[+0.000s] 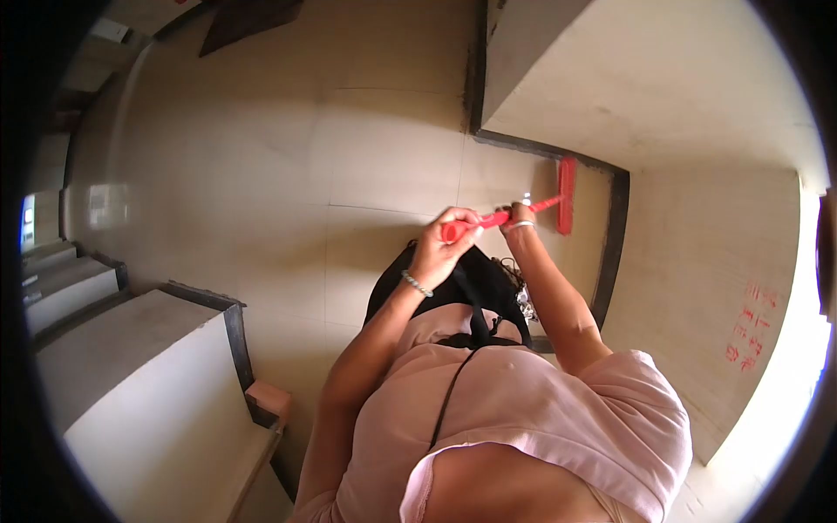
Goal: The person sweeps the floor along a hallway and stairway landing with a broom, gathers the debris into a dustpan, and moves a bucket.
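A red broom (pixel 565 193) has its brush head down on the tiled floor against the dark skirting in a wall corner. Its red handle runs back toward me. My left hand (pixel 443 237) is closed around the top end of the handle; a beaded bracelet sits on that wrist. My right hand (pixel 520 216) grips the handle lower down, closer to the brush head, and wears a pale bangle. Both arms reach forward over my pink shirt.
Beige floor tiles (pixel 261 174) stretch ahead and to the left. A wall with dark skirting (pixel 615 235) juts in at the right, with red writing (pixel 748 329) on it. A low wall (pixel 139 375) and steps (pixel 61 279) lie on the left. A black bag strap crosses my chest.
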Motion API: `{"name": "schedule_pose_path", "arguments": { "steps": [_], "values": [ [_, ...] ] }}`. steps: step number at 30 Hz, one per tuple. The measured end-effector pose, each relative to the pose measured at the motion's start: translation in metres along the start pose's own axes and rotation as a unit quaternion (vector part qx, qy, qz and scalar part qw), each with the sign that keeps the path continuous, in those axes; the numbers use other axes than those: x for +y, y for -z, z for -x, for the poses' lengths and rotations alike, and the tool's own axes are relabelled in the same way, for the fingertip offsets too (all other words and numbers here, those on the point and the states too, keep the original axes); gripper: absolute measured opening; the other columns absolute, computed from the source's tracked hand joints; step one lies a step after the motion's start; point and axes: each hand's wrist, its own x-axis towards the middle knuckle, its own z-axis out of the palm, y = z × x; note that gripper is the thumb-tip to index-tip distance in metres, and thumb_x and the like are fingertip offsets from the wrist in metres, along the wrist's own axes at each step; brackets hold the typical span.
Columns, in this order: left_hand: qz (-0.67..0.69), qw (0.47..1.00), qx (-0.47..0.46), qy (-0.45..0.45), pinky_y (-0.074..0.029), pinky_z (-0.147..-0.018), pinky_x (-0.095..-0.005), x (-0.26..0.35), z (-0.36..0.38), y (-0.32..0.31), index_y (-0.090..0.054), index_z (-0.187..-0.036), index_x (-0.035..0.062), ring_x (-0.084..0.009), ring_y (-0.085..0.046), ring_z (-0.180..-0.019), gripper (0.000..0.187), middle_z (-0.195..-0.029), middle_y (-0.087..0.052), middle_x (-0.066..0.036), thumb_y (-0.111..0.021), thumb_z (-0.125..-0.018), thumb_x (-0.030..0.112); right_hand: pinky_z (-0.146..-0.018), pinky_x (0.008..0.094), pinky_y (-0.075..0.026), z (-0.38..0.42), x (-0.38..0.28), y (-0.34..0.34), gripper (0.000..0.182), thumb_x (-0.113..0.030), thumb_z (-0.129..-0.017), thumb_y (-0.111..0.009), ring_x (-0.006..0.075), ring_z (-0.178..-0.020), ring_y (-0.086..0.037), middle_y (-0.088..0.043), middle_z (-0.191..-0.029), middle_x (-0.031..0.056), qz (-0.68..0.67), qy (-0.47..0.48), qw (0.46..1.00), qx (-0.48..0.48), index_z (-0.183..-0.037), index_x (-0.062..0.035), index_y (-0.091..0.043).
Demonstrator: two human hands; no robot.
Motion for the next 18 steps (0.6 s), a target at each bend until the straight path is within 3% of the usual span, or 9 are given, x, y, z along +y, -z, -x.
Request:
{"name": "schedule_pose_path", "arguments": {
  "steps": [2, 3, 7, 11, 13, 14, 16, 17, 18],
  "values": [
    [0.043, 0.999, -0.002, 0.009, -0.038, -0.076, -0.0223, -0.013, 0.006, -0.012, -0.051, -0.08, 0.0027, -0.0098, -0.048, -0.084, 0.005, -0.087, -0.054, -0.004, -0.054, -0.076, 0.005, -0.042, 0.0335, -0.04, -0.016, -0.004, 0.019, 0.005, -0.005, -0.077, -0.037, 0.0216, -0.046, -0.041, -0.041, -0.059, 0.0106, 0.013, 0.022, 0.999, 0.047, -0.081, -0.0051, -0.034],
    [0.063, 0.997, 0.034, 0.019, -0.04, -0.063, -0.0185, -0.028, 0.006, -0.014, -0.052, -0.078, 0.0024, -0.005, -0.049, -0.069, 0.01, -0.078, -0.056, -0.001, -0.058, -0.074, 0.01, -0.043, 0.0334, -0.04, -0.027, 0.0, 0.023, 0.005, -0.006, -0.077, -0.038, 0.0214, -0.048, -0.041, -0.041, -0.06, 0.0102, 0.022, 0.02, 0.998, 0.062, -0.081, -0.0055, -0.035],
    [0.021, 0.994, 0.07, 0.078, -0.04, -0.058, -0.018, -0.03, -0.003, 0.011, -0.054, -0.078, 0.0027, -0.0042, -0.047, -0.061, 0.009, -0.068, -0.055, 0.0, -0.058, -0.073, 0.008, -0.048, 0.0332, -0.041, -0.066, 0.031, 0.017, 0.006, -0.009, -0.076, -0.04, 0.0208, -0.054, -0.043, -0.043, -0.065, 0.0088, 0.07, -0.027, 0.994, 0.076, -0.082, -0.0072, -0.038],
    [-0.005, 0.983, 0.177, 0.041, -0.04, -0.056, -0.0186, 0.001, -0.032, 0.099, -0.056, -0.075, 0.0018, -0.0048, -0.048, -0.06, 0.01, -0.067, -0.055, -0.001, -0.059, -0.073, 0.011, -0.052, 0.033, -0.041, -0.074, 0.108, -0.066, 0.008, -0.012, -0.076, -0.042, 0.0201, -0.061, -0.044, -0.045, -0.071, 0.0074, 0.16, -0.091, 0.983, 0.01, -0.083, -0.0089, -0.042],
    [-0.014, 0.975, 0.212, 0.063, -0.041, -0.057, -0.02, 0.021, -0.052, 0.154, -0.056, -0.077, 0.0016, -0.0062, -0.05, -0.062, 0.01, -0.068, -0.056, -0.002, -0.058, -0.074, 0.011, -0.055, 0.0329, -0.042, -0.066, 0.147, -0.128, 0.009, -0.014, -0.075, -0.044, 0.0198, -0.064, -0.045, -0.046, -0.073, 0.0067, 0.283, -0.087, 0.953, -0.059, -0.084, -0.0098, -0.044],
    [-0.026, 0.972, 0.226, 0.061, -0.042, -0.058, -0.0203, 0.032, -0.06, 0.178, -0.055, -0.077, 0.001, -0.0068, -0.051, -0.063, 0.011, -0.069, -0.056, -0.003, -0.057, -0.075, 0.011, -0.056, 0.0328, -0.042, -0.06, 0.161, -0.158, 0.01, -0.015, -0.075, -0.044, 0.0196, -0.066, -0.046, -0.047, -0.075, 0.0064, 0.446, -0.045, 0.885, -0.124, -0.084, -0.0102, -0.044],
    [-0.021, 0.96, 0.273, 0.054, -0.042, -0.061, -0.0211, 0.068, -0.075, 0.211, -0.054, -0.079, -0.0003, -0.0084, -0.052, -0.066, 0.011, -0.072, -0.058, -0.004, -0.054, -0.077, 0.011, -0.058, 0.0327, -0.042, -0.04, 0.187, -0.216, 0.011, -0.016, -0.075, -0.045, 0.0193, -0.069, -0.046, -0.048, -0.077, 0.0057, 0.799, 0.15, 0.529, -0.241, -0.084, -0.0111, -0.046],
    [-0.009, 0.952, 0.304, 0.043, -0.042, -0.064, -0.0216, 0.086, -0.085, 0.227, -0.053, -0.08, -0.001, -0.0094, -0.053, -0.067, 0.012, -0.073, -0.058, -0.006, -0.053, -0.078, 0.01, -0.059, 0.0327, -0.042, -0.025, 0.202, -0.243, 0.011, -0.017, -0.075, -0.046, 0.0191, -0.071, -0.047, -0.048, -0.079, 0.0054, 0.848, 0.185, 0.419, -0.266, -0.085, -0.0115, -0.047],
    [-0.034, 0.95, 0.308, 0.03, -0.043, -0.068, -0.0248, 0.095, -0.089, 0.247, -0.052, -0.082, -0.0019, -0.0131, -0.054, -0.074, 0.014, -0.077, -0.058, -0.009, -0.051, -0.079, 0.011, -0.06, 0.0326, -0.042, -0.009, 0.219, -0.27, 0.012, -0.018, -0.075, -0.047, 0.0189, -0.072, -0.047, -0.049, -0.08, 0.005, 0.865, 0.201, 0.358, -0.288, -0.085, -0.0119, -0.048]
  ]
}}
